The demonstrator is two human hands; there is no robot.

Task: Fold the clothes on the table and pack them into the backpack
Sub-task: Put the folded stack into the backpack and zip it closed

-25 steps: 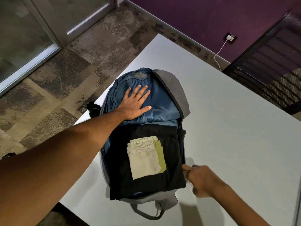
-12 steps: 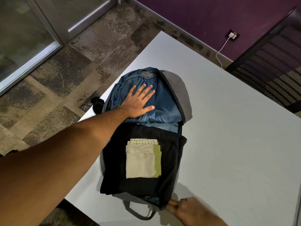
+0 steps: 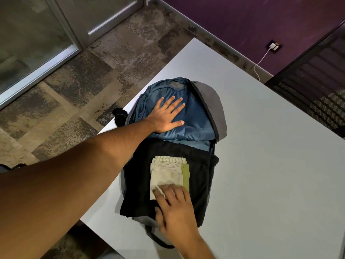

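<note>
A grey backpack (image 3: 214, 101) with blue lining lies unzipped and spread wide on the white table (image 3: 270, 165). My left hand (image 3: 167, 114) presses flat, fingers spread, on the blue lining of its upper half. A folded black garment (image 3: 197, 174) fills the lower half. On top of it sits a small stack: a beige folded piece (image 3: 166, 174), a green one (image 3: 185, 176) under it and a striped edge (image 3: 169, 159) behind. My right hand (image 3: 175, 210), blurred, lies with straight fingers over the beige piece's near corner and the black garment.
The table's left edge runs close beside the backpack, with patterned carpet floor below. A black strap end (image 3: 120, 115) hangs over that edge. A dark mesh chair (image 3: 317, 94) stands at the right. A white charger cable (image 3: 261, 60) runs from a wall socket.
My right hand has come from the backpack's lower right edge up onto the folded clothes. The left hand has stayed pressed on the blue lining.
</note>
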